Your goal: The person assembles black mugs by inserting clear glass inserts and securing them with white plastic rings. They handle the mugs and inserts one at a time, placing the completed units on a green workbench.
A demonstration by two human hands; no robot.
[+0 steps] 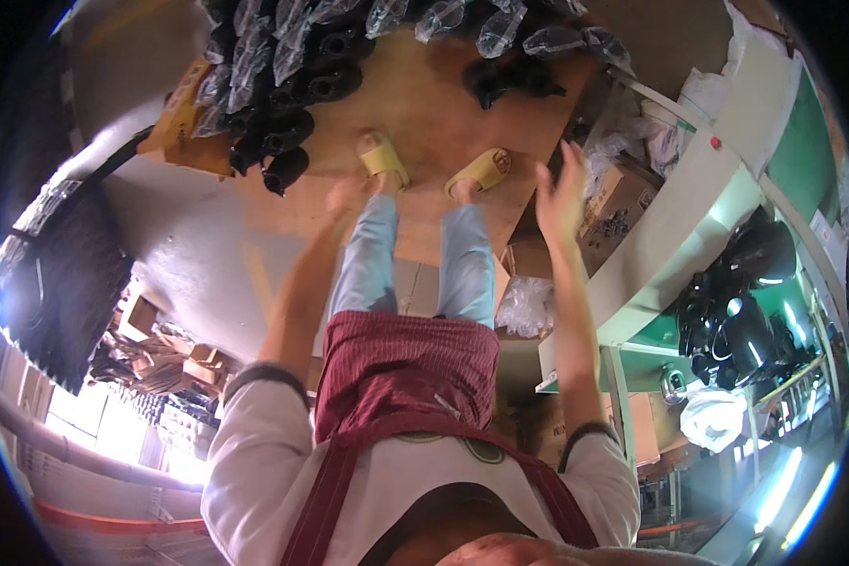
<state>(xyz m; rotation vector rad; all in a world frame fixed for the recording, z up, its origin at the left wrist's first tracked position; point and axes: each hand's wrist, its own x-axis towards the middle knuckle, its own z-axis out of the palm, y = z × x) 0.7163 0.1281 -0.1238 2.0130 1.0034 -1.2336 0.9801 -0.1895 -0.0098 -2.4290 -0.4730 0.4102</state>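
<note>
I'm reaching my right hand (560, 200), fingers spread wide and empty, toward the cardboard box (616, 209); left hand (344, 196) is blurred, can't tell. I'm slowing for a sure grip.

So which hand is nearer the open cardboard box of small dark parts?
Right. The right hand is raised, empty, just left of the cardboard box; the left hand is across both legs, near the left yellow slipper.
</note>
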